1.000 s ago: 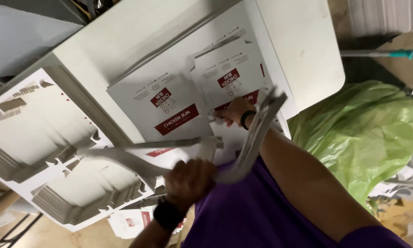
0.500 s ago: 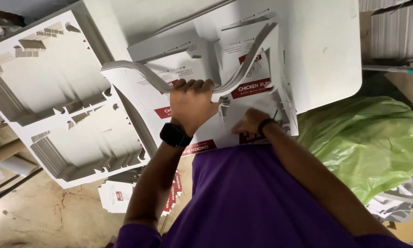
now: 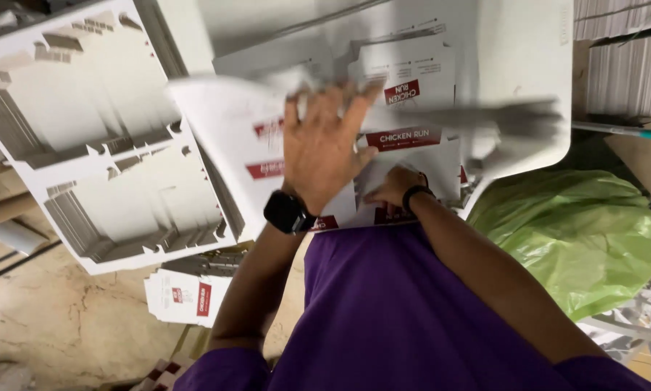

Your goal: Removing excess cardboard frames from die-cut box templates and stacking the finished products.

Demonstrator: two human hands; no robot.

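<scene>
overhead, left hand [image 3: 325, 148] spread open on blurred white carton sheet [image 3: 224, 137], right hand [image 3: 394, 190] pressing printed carton [image 3: 412, 141], grip unclear

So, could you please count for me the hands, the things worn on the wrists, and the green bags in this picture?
Hands: 2, the left hand and the right hand
Black smartwatch, on the left wrist: 1
Black wristband, on the right wrist: 1
Green plastic bag: 1
Total: 5
</scene>
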